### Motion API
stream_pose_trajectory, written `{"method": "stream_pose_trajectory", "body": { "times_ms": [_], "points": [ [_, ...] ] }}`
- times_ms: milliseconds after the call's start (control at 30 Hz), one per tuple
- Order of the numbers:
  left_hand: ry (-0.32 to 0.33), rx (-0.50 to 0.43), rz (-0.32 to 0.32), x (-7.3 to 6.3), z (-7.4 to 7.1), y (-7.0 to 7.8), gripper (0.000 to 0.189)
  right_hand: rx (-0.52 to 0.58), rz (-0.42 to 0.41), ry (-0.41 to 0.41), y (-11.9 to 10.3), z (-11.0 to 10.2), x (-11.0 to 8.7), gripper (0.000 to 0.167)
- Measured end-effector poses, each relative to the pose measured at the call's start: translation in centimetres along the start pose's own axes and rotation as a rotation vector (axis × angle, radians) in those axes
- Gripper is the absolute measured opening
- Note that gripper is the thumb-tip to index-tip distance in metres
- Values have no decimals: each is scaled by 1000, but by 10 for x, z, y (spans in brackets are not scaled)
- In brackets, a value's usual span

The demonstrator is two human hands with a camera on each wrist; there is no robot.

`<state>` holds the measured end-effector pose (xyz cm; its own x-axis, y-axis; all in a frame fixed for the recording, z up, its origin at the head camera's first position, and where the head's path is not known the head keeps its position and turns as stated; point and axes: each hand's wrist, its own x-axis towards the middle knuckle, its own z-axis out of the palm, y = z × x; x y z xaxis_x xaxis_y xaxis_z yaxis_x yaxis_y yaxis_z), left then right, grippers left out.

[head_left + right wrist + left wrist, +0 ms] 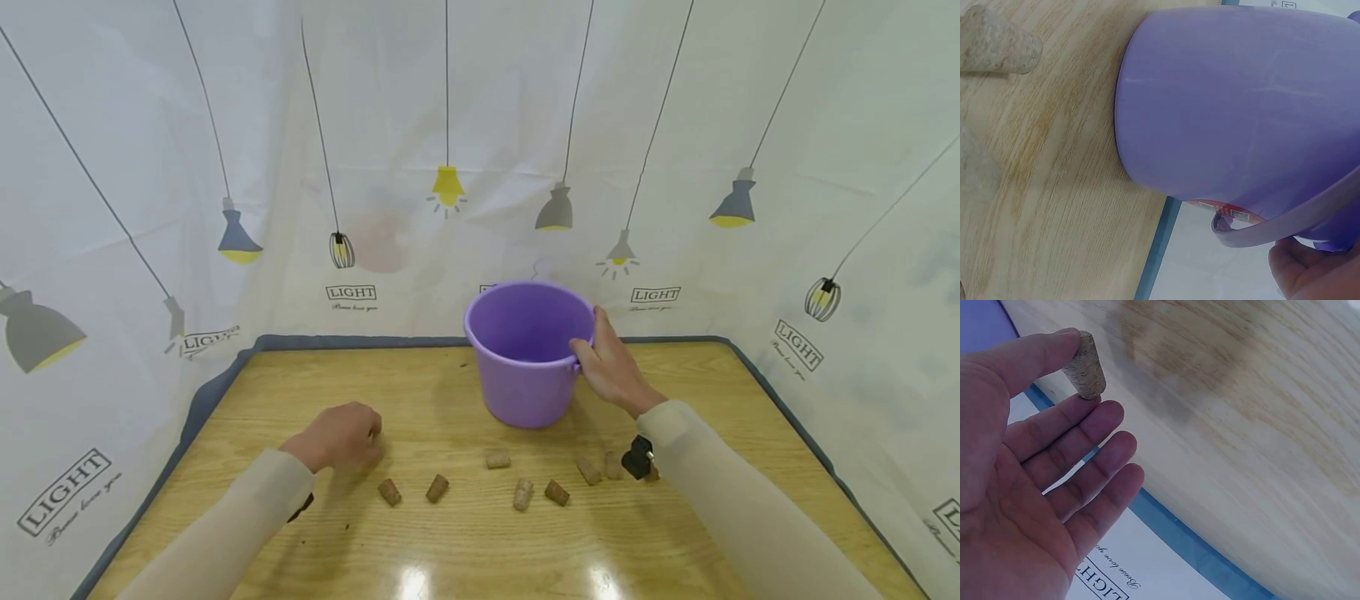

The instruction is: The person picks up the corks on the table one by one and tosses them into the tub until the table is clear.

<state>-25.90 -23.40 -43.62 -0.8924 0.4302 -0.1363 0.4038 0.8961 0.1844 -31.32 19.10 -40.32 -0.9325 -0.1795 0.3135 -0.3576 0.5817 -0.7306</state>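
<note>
In the head view, the person's right grip point(611, 367) grasps the purple bucket point(525, 387) by its rim, and loose corks point(497, 460) lie on the bench point(420, 375) on the bucket's near side. The left wrist view shows the left grip point(1019, 494), left of the bucket, pinching one cork point(1087, 369). In the right wrist view, a handle point(1310, 215) crosses the bucket's side.

Purple round plastic bucket point(525, 390), mouth up, right of centre in the head view. Pale tan tapered cork point(1089, 369), pinched slantwise between fingers point(1060, 419), upper left in the left wrist view. Brown and tan corks point(522, 493), lying scattered across the head view's lower centre.
</note>
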Motion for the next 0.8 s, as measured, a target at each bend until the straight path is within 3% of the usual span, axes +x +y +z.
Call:
{"method": "stream_pose_trajectory", "body": {
  "times_ms": [267,800],
  "points": [
    [26,10,25,5,-6,3,14,5,10,-2,-1,0,-1,71],
    [128,17,101,16,-13,22,8,7,18,-2,-2,0,0,72]
  ]
}}
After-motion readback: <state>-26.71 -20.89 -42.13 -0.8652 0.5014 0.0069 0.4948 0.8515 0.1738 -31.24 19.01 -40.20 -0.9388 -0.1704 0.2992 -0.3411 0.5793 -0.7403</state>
